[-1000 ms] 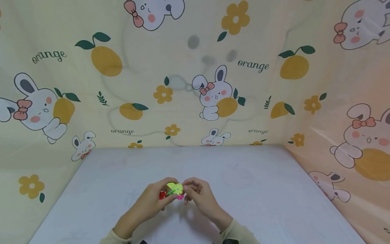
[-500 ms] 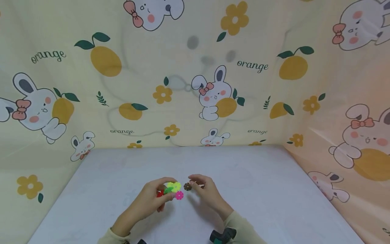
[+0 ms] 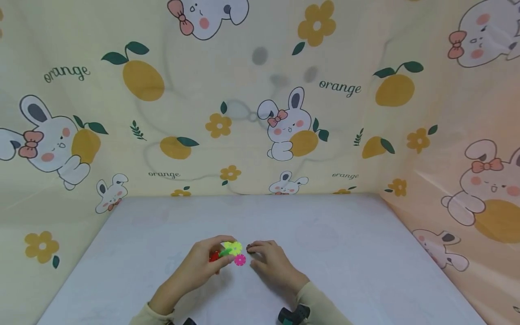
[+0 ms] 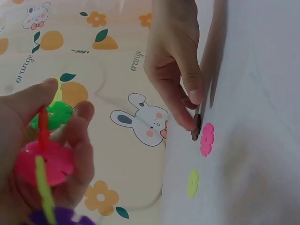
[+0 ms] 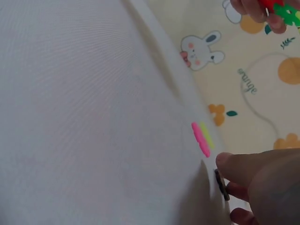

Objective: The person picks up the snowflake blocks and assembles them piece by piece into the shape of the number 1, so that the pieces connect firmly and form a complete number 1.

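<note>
My left hand (image 3: 203, 259) holds a cluster of notched plastic snowflake discs joined together. In the left wrist view a red disc (image 4: 43, 129), a green disc (image 4: 57, 115), a pink disc (image 4: 49, 161) and part of a purple disc (image 4: 61, 216) show in it. My right hand (image 3: 276, 262) is low over the table, a fingertip touching a brown snowflake disc (image 4: 196, 127). Its thumb is apart from that disc. Beside it on the table lie a loose pink disc (image 3: 240, 260) and a loose yellow disc (image 3: 236, 248).
A white table (image 3: 345, 253) spreads under both hands. Cream cloth (image 3: 195, 90) printed with rabbits and oranges hangs at the back and along both sides. A dark wrist device (image 3: 294, 314) sits at the right sleeve.
The hands were close together, then my right hand moved away rightward with the brown disc. Now it has lowered, and the brown disc lies on the table. My left hand keeps its cluster.
</note>
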Demonstrator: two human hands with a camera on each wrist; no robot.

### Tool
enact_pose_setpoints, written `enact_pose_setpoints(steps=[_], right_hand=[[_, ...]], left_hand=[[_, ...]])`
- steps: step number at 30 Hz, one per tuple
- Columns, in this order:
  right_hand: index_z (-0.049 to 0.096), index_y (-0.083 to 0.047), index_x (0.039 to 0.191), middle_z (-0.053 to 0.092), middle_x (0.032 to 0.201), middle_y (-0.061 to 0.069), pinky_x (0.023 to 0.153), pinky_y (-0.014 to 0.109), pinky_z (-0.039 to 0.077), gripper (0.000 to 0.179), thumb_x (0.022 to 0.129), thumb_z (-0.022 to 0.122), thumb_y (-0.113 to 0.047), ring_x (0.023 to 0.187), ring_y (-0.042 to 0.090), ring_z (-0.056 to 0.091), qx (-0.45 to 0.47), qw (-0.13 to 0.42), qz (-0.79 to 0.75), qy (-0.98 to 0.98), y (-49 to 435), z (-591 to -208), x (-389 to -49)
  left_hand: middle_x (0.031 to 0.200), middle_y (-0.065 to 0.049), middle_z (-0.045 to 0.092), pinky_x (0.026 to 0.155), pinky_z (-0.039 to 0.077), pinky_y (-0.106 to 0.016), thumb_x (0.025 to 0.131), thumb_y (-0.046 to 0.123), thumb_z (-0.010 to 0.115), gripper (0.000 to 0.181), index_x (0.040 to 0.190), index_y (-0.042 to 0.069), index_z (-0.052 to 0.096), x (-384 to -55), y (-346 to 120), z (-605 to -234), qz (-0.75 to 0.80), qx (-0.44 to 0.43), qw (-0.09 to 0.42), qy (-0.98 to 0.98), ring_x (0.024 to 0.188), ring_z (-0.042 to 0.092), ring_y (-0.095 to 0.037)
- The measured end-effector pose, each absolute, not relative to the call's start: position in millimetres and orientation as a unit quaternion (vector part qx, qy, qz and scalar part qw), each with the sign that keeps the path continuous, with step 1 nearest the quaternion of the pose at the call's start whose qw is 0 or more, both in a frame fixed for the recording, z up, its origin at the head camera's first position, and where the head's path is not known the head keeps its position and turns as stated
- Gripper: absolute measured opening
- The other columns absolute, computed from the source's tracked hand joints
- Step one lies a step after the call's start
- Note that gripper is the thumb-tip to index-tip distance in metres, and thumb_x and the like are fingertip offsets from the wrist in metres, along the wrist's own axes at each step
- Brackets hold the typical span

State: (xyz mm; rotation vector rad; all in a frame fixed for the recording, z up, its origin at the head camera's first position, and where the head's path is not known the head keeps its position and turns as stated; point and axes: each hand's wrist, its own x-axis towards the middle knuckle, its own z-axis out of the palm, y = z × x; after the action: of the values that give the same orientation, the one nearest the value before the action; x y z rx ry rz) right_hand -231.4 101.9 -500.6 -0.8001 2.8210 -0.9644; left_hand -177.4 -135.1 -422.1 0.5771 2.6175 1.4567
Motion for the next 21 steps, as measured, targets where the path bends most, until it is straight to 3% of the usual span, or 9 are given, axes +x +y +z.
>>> enact_pose_setpoints(steps=[4, 12, 21], right_hand=[[0.072, -0.012, 0.119, 0.068, 0.131, 0.003, 0.106, 0.052, 0.045, 0.024, 0.095, 0.07, -0.017, 0.122, 0.025, 0.058, -0.258, 0.027, -0.325, 0.91, 103, -499, -230], [0.061, -0.01, 0.138, 0.059, 0.139, 0.01, 0.106, 0.057, 0.043, 0.045, 0.095, 0.07, -0.023, 0.126, 0.031, 0.053, -0.241, 0.02, -0.312, 0.919, 103, -505, -232], [0.068, -0.011, 0.127, 0.069, 0.128, 0.003, 0.103, 0.053, 0.044, 0.034, 0.093, 0.072, -0.017, 0.12, 0.027, 0.056, -0.253, 0.017, -0.319, 0.913, 103, -505, -233]], left_hand=[[0.099, -0.004, 0.072, 0.056, 0.051, -0.023, 0.095, 0.025, 0.072, 0.039, 0.131, 0.014, 0.062, -177, -134, -422, 0.463, 0.189, 0.039, 0.865, 0.06, 0.06, -0.007], [0.088, 0.001, 0.073, 0.056, 0.05, -0.023, 0.098, 0.028, 0.067, 0.038, 0.133, 0.015, 0.06, -176, -133, -421, 0.452, 0.192, 0.057, 0.869, 0.062, 0.06, -0.009], [0.094, 0.0, 0.073, 0.066, 0.052, -0.024, 0.098, 0.036, 0.067, 0.035, 0.128, 0.02, 0.062, -177, -133, -423, 0.449, 0.198, 0.065, 0.869, 0.079, 0.064, -0.011]])
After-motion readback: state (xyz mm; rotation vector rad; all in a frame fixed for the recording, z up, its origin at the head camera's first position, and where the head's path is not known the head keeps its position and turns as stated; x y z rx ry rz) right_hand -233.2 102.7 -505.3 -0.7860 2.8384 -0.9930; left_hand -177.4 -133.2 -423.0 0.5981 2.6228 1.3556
